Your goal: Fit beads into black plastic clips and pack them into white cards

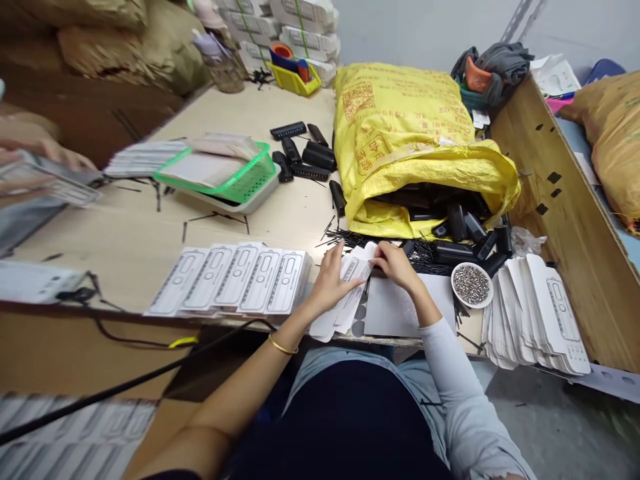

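My right hand [396,265] pinches the top end of a white printed carton [356,268], a flat long box with black markings. On the carton's other side is my left hand [331,283], fingers spread and thumb stretched out over the printed face. More flat white cartons [324,325] lie under and below it at the table's front edge. Right of the carton, a pale sheet [390,307] lies under my right wrist. Thin black sticks [425,255] are heaped just behind my right hand. My right fingertips are partly hidden by the hand itself.
Filled cartons [250,277] stand in a row at left; flat cartons [535,313] fan out at right beside a bowl of small metal parts [471,285]. A yellow sack [405,113] spills black plastic cases [457,223]. Behind are a green basket [245,177] and another person's hands [45,150].
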A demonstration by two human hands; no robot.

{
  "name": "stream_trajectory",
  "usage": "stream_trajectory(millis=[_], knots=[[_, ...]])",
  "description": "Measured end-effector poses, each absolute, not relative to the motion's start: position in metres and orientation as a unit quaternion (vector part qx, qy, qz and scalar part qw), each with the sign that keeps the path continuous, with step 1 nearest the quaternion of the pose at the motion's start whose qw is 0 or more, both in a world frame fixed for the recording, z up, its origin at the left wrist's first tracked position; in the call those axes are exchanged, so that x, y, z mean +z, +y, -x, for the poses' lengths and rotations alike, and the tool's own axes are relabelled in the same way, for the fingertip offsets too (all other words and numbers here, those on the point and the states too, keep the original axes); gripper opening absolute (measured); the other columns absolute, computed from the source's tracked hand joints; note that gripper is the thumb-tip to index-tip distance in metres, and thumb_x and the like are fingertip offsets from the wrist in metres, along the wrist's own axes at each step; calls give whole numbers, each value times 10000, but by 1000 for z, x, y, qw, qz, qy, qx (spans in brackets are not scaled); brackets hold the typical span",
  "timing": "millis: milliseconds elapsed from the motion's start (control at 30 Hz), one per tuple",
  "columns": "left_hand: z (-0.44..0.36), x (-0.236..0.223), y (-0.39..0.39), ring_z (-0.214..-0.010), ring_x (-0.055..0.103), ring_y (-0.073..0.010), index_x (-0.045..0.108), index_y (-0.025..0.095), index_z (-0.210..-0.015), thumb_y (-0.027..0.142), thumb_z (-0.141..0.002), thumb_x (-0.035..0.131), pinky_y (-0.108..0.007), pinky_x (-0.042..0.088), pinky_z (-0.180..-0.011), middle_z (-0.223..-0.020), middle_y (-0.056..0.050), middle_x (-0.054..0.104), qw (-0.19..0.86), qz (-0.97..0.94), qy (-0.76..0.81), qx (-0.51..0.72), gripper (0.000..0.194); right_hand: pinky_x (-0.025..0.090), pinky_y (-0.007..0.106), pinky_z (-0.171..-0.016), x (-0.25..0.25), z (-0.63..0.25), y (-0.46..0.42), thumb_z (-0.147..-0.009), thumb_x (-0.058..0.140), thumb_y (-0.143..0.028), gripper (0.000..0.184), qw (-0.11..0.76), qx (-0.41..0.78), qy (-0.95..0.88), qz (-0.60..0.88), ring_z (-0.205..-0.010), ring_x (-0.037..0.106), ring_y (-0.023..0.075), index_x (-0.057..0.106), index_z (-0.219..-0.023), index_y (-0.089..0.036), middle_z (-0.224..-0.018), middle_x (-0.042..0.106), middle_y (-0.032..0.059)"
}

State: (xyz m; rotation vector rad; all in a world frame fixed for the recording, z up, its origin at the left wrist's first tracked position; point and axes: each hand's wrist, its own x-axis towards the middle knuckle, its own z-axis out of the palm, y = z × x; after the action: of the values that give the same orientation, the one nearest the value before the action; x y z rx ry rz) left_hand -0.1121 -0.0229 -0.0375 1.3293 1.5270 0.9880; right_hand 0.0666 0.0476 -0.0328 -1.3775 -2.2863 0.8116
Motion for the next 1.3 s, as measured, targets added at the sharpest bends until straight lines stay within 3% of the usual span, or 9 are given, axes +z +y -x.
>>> stream_trajectory(millis=[133,200,300,467,633,833,1033,1167,1300], knots=[[94,-15,-28,-1070,623,-318,614,126,-1170,431,-757,685,-433,479,-945,-1153,-195,641,811,-280,394,329,518,409,331,-817,-12,-107,44,-846,574,-275,130,316,349,-773,425,-762,531,148,525,-750,-203,-765,606,-10],[83,-15,-32,-875,691,-270,630,96,-1121,478,-788,648,-365,548,-800,-1042,-200,681,879,-205,306,304,506,450,328,-782,-10,-124,40,-838,577,-356,185,350,435,-737,380,-757,555,148,504,-755,-208,-784,615,-7],[67,-16,-33,-658,693,-211,591,120,-1160,487,-757,686,-292,560,-608,-903,-159,705,871,-218,286,334,554,498,324,-711,-16,-139,30,-804,602,-444,262,416,522,-652,360,-743,587,157,477,-776,-215,-788,623,-1],[45,-6,-28,-654,700,-212,299,360,-1398,367,-765,707,-360,585,-609,-1039,-84,663,803,-297,323,404,753,471,355,-893,-30,-127,-1,-841,571,-406,219,523,425,-577,461,-1035,556,185,603,-934,-211,-1078,572,67],[30,-11,-30,-617,669,-171,415,269,-1200,356,-774,686,-308,572,-581,-982,-60,644,762,-335,387,397,512,419,358,-958,-40,-104,-25,-848,561,-370,211,528,424,-520,520,-1060,538,188,596,-770,-177,-1050,541,73],[22,-17,-34,-611,663,-197,192,311,-1388,388,-765,692,-405,562,-646,-984,-84,659,759,-285,443,383,803,480,295,-795,-39,-102,-23,-836,574,-372,207,587,475,-444,483,-841,587,145,536,-946,-201,-877,589,13],[25,-12,-40,-1045,612,-228,231,221,-1476,298,-725,751,-348,431,-977,-1129,-107,640,679,-409,452,409,916,470,234,-641,-35,-109,-16,-780,664,-359,199,555,619,-334,444,-677,576,111,589,-841,-185,-797,622,-7],[25,-14,-34,-845,631,-200,-96,188,-1500,407,-823,638,-361,481,-828,-967,-78,677,679,-461,466,330,1022,479,275,-813,-39,-106,-35,-833,601,-390,225,573,586,-343,460,-892,614,155,661,-857,-174,-970,679,47],[29,-22,-33,-886,631,-192,-48,202,-1508,474,-905,476,-350,484,-823,-1071,-101,654,678,-465,469,323,844,473,290,-855,-49,-110,-55,-805,639,-389,283,580,557,-320,502,-951,608,164,639,-1012,-196,-1053,668,47]])
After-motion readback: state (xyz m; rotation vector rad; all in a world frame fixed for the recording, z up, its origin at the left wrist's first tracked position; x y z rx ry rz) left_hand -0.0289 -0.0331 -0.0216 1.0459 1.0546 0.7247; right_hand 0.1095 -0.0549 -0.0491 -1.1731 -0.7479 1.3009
